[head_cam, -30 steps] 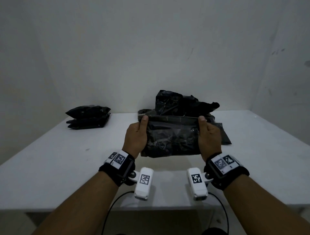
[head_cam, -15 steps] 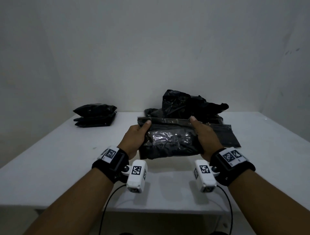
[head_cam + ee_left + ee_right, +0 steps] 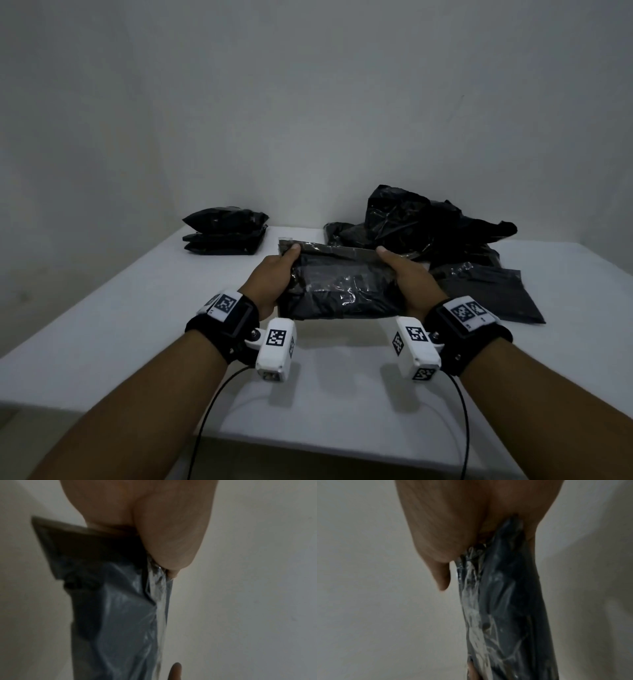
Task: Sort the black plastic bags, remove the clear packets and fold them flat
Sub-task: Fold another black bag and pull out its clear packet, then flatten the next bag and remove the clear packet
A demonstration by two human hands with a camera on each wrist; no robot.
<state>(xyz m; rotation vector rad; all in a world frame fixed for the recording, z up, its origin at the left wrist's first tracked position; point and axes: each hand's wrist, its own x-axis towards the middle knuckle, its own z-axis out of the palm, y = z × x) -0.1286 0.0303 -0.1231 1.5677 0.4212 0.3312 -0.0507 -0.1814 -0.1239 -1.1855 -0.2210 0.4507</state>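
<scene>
1. The white table spreads out in front of you.
2. A loose heap of black bags lies at the far right, with one flat bag at its near edge.
3. A neat stack of folded bags sits at the far left, well apart from the heap.
4. You hold a clear packet of black bags above the table's middle.
5. Your left hand grips its left edge, thumb on top.
6. Your right hand grips its right edge likewise.
</scene>
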